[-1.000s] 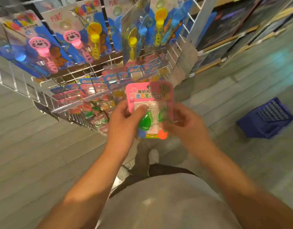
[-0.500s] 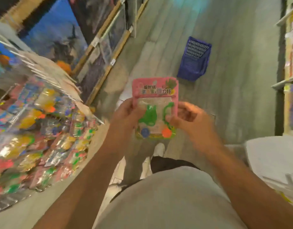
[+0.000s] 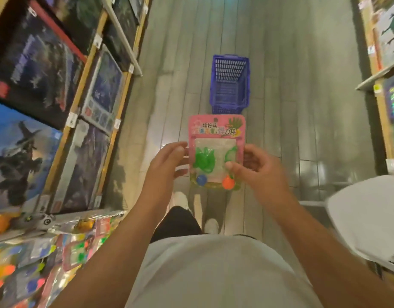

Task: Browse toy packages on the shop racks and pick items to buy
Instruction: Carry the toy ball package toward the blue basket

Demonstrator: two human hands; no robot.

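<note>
A pink toy package (image 3: pixel 216 130) with green sticky hands and a blue and an orange ball under clear plastic is held upright in front of my chest. My right hand (image 3: pixel 260 172) pinches its right side, thumb on the front beside the orange ball. My left hand (image 3: pixel 167 161) holds the left edge with curled thumb and fingertips, barely overlapping the card. A blue shopping basket (image 3: pixel 230 85) stands on the floor straight ahead, just beyond the package's top edge.
Wooden shelves with large dark boxed sets (image 3: pixel 36 70) line the left. A rack of colourful toy packets (image 3: pixel 36 263) sits at the lower left. More shelving (image 3: pixel 382 63) runs along the right, with a white object (image 3: pixel 367 218) below it. Grey plank floor lies between.
I have turned away from the wire rack towards the aisle; the basket now lies straight ahead. My left thumb has slid off the package's front to its edge.
</note>
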